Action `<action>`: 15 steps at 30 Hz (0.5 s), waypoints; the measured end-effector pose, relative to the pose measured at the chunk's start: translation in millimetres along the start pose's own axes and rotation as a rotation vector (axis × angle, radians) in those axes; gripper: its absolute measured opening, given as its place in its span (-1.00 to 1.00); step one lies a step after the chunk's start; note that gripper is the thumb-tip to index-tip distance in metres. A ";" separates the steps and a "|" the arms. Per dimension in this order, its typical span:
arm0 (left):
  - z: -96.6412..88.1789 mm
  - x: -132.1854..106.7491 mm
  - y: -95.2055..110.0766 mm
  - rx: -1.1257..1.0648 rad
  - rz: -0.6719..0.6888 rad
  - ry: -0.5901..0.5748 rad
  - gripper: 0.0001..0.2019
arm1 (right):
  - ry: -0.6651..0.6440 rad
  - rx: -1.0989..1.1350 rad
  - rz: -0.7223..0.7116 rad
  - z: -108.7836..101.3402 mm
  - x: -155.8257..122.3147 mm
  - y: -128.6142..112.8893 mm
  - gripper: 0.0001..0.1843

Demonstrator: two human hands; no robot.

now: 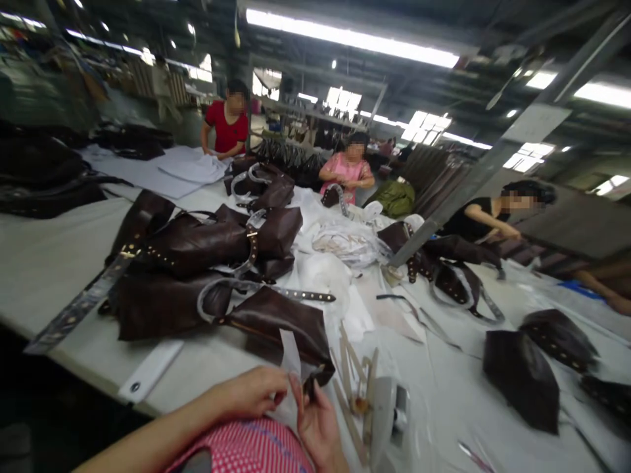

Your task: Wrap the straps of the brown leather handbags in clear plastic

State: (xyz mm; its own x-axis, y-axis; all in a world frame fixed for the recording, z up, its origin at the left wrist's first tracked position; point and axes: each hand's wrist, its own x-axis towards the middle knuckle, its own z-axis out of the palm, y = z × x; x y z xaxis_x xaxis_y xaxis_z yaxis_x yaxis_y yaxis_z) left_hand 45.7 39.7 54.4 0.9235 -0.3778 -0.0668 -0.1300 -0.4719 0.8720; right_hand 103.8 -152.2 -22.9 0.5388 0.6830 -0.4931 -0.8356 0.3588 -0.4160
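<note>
My left hand (pixel 257 391) is closed, its fingers curled beside a translucent plastic strip (pixel 290 353) that stands up near the fingertips; its grip on the strip is partly hidden. My right hand (pixel 319 420) faces palm up, with a small dark piece (pixel 309 389) between thumb and fingers. Whether this piece belongs to the bag behind it is unclear. Just beyond both hands lies a dark brown leather bag (pixel 288 322). Its handle (pixel 210 299) is wrapped in clear plastic. Below the hands is a red checked and striped garment (pixel 251 447).
More brown bags (pixel 197 240) are heaped at left. Wooden sticks (pixel 369 394) and a white device (pixel 392 420) stand right of my hands. A slanted metal post (pixel 444 213) rises from the table (pixel 428 394). Several people work around it. Dark bag pieces (pixel 522 378) lie at right.
</note>
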 end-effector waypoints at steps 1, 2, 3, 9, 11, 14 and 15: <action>-2.6 -1.7 -5.4 -0.062 -0.020 -0.022 -0.87 | 0.032 0.099 0.020 1.4 -1.3 2.3 -0.77; -5.4 -3.1 -11.6 -0.148 -0.055 -0.035 -0.88 | 0.060 0.170 0.054 3.4 -2.7 3.6 -0.76; -8.3 -4.0 -18.2 -0.236 -0.100 -0.026 -0.88 | 0.086 0.226 0.084 5.9 -4.0 4.3 -0.74; -16.5 6.8 -60.6 -0.409 -0.452 0.349 -0.73 | 0.184 0.299 0.115 16.9 -8.1 16.1 -0.76; -14.1 12.8 -72.6 -0.508 -0.561 0.252 -0.62 | 0.203 0.301 0.103 17.3 -8.2 24.2 -0.77; -4.8 22.7 -84.1 -0.722 -0.641 0.083 -0.52 | 0.229 0.307 0.090 16.3 -7.8 34.6 -0.76; -0.8 26.5 -85.8 -0.789 -0.640 0.086 -0.53 | 0.240 0.304 0.097 15.6 -7.5 36.7 -0.77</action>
State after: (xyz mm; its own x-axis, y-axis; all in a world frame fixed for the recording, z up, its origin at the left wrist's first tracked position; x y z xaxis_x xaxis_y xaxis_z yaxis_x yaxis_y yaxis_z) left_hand 81.6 70.8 -21.8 0.7631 -0.1656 -0.6248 0.6436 0.1061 0.7580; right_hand 67.5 -134.2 -22.6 0.4354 0.5683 -0.6982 -0.8581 0.4965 -0.1310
